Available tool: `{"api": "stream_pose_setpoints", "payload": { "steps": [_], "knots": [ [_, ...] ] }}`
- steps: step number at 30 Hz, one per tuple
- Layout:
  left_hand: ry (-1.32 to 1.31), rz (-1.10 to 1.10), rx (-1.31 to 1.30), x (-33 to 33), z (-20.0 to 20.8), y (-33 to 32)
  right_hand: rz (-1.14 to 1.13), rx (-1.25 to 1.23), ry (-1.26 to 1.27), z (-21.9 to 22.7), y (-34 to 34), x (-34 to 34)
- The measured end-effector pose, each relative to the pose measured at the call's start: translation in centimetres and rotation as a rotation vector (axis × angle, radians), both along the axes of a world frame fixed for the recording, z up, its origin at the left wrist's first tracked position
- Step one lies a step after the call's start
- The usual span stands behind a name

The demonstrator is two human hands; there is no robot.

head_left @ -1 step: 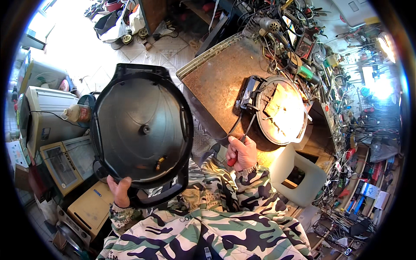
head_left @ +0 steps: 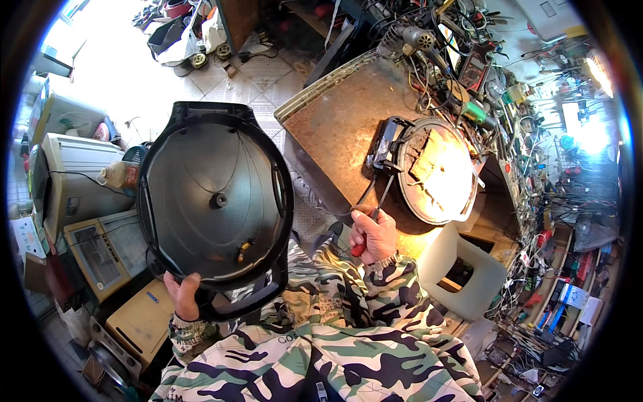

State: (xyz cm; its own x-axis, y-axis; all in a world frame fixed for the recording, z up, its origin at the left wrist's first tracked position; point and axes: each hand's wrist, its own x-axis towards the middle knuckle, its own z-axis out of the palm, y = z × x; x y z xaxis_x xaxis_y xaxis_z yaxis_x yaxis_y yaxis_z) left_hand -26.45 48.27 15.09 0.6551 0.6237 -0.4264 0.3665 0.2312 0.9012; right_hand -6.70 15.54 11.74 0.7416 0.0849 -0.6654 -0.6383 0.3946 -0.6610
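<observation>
My left hand (head_left: 182, 296) is closed on the lower rim of a large round black plastic shell (head_left: 194, 221), thumb over the edge. The shell is tilted up with its hollow inside facing me; a small post stands at its middle, and a small yellow-and-black piece (head_left: 245, 250) sits low inside. My right hand (head_left: 375, 236) is wrapped round a screwdriver, whose red handle (head_left: 358, 250) shows below the fist. Its shaft points up toward a round heating-plate unit (head_left: 439, 191) with a black hinge part (head_left: 384, 144). A dark cable runs from the hinge to my fingers.
The round unit rests on a brown worktop (head_left: 335, 127), brightly lit. Tangled wires, a multimeter (head_left: 473, 70) and a green-handled tool (head_left: 474, 112) crowd its far right. A pale plastic stool (head_left: 462, 295) stands right of my legs. Boxes and appliances line the left.
The black shell has shifted slightly left in my left hand. My right hand and the round unit stay nearly where they were.
</observation>
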Motion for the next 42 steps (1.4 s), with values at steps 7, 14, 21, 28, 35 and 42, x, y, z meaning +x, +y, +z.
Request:
{"api": "stream_pose_setpoints", "payload": {
  "steps": [7,14,21,28,35,42],
  "knots": [
    [-0.038,0.014,0.087,-0.4,-0.4,1.3,0.05,-0.044,0.014,-1.0,1.5,0.6],
    [0.006,0.077,0.103,-1.0,1.0,1.2,0.219,-0.067,-0.032,-1.6,5.8,1.5],
    [-0.007,0.053,0.054,-0.7,2.0,1.1,0.363,-0.234,-0.173,-1.9,6.6,1.5],
    [-0.023,0.025,-0.051,1.0,3.1,0.3,0.584,-0.823,-0.846,-1.8,10.7,1.8],
    [-0.034,0.039,0.01,2.3,3.9,-0.4,0.785,-1.134,-0.934,-3.2,11.3,2.9],
    [-0.014,-0.058,-0.053,3.7,3.1,0.9,0.731,-1.072,-0.834,-3.0,10.5,4.2]
  ]
}}
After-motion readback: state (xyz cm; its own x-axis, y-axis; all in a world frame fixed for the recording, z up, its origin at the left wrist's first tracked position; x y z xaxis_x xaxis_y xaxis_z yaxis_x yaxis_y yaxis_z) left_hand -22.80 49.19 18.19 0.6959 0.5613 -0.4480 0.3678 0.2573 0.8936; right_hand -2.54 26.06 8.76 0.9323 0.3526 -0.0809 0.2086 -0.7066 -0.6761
